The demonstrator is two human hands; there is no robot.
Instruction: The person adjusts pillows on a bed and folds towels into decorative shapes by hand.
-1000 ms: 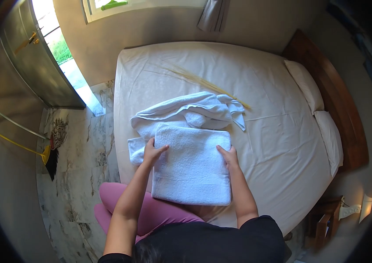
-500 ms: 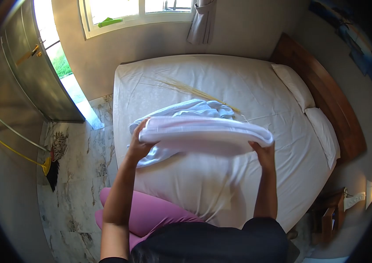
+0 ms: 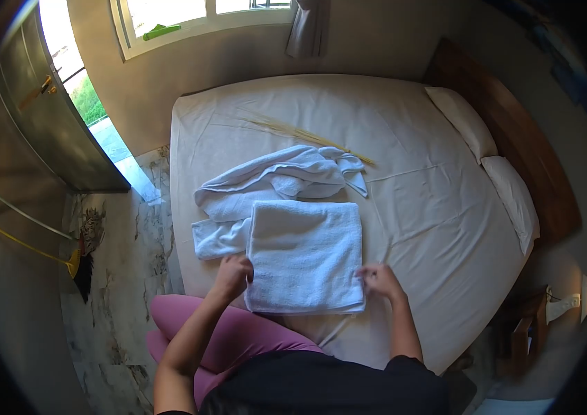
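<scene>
A folded white towel (image 3: pixel 305 256) lies flat on the bed (image 3: pixel 439 214), close to my legs. At its left edge is my left hand (image 3: pixel 234 274), its fingers pinched on the towel's side. My right hand (image 3: pixel 378 280) is at the right edge, its fingers bent and slightly blurred; whether they grip the cloth is unclear. Behind the folded towel lies a crumpled white towel (image 3: pixel 259 181), partly covered by it at the front.
A bundle of thin straw sticks (image 3: pixel 300 134) lies on the far part of the bed. Two pillows (image 3: pixel 511 197) rest by the wooden headboard (image 3: pixel 508 131). A broom (image 3: pixel 73 263) and a mop (image 3: pixel 91 228) stand at the left wall near the door (image 3: pixel 51 104).
The folded towel, held up between both hands before, now lies flat on the bed. Both hands have come down and nearer to my body.
</scene>
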